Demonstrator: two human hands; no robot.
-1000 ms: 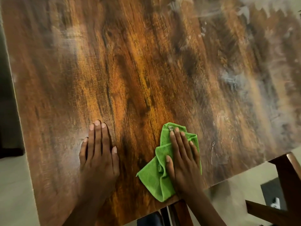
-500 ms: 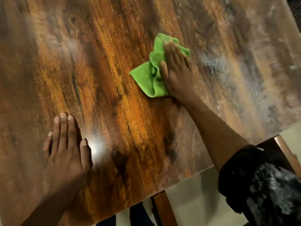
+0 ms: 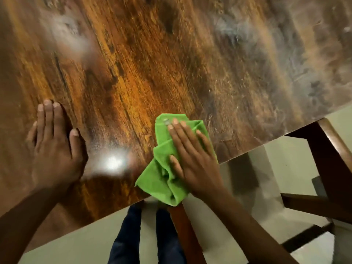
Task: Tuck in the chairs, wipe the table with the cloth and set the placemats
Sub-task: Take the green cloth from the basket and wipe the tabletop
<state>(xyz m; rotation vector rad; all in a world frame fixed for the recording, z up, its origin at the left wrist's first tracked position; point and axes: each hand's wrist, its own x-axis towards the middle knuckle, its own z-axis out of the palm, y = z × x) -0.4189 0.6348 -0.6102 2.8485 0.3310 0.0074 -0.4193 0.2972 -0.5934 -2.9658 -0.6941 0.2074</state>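
Observation:
A crumpled green cloth (image 3: 163, 174) lies at the near edge of the dark wooden table (image 3: 171, 63), its lower fold hanging just over the edge. My right hand (image 3: 192, 157) presses flat on the cloth with straight fingers. To the left, my left hand (image 3: 55, 145) rests flat on the bare tabletop, fingers together. Pale smears mark the table's far right part. No placemats are in view.
A wooden chair (image 3: 327, 168) stands at the table's right corner, partly under it. A wooden leg (image 3: 188, 235) runs down below the cloth, beside my legs in dark trousers (image 3: 129, 239). Pale floor lies below the table edge.
My right hand has drawn the cloth back from the middle of the table to the near edge. My left hand stays flat on the table.

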